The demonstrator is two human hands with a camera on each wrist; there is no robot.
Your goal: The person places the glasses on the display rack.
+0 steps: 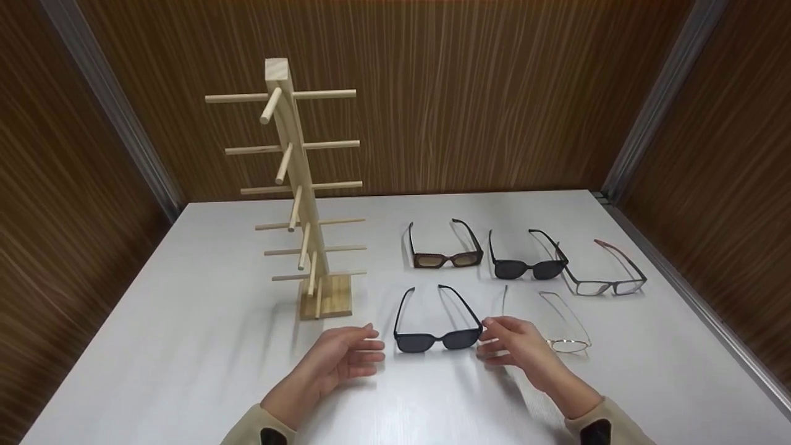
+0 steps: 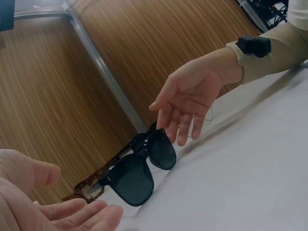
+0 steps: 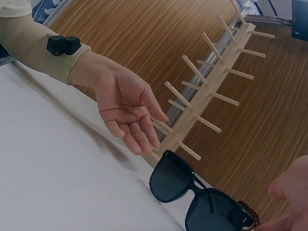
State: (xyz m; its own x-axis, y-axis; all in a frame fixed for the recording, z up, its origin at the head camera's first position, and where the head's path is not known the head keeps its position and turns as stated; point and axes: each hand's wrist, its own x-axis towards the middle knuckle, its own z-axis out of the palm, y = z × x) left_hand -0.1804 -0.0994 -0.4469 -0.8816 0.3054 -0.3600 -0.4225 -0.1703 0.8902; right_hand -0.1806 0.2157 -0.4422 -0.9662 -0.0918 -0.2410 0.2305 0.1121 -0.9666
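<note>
Black sunglasses [image 1: 439, 341] stand on the white table between the two hands, dark lenses toward the person and temples unfolded to the back. My left hand [image 1: 343, 358], fingers loosely extended, is beside their left end with a small gap. The right hand [image 1: 519, 349] has its fingertips right at their right hinge, fingers relaxed. Seen from the left wrist, the palm of the right hand [image 2: 195, 96] faces the frame. The right wrist view shows the left hand [image 3: 127, 108] near the other lens of the sunglasses [image 3: 171, 178]. Thin gold-rimmed glasses [image 1: 568, 346] lie partly hidden behind the right hand.
A wooden rack [image 1: 300, 167] with several pegs rises at the back left. Brown-framed sunglasses [image 1: 448, 261], another black pair of sunglasses [image 1: 530, 269] and dark-framed clear glasses [image 1: 610, 288] form a row behind. Wood-grain panels [image 1: 469, 93] enclose the table.
</note>
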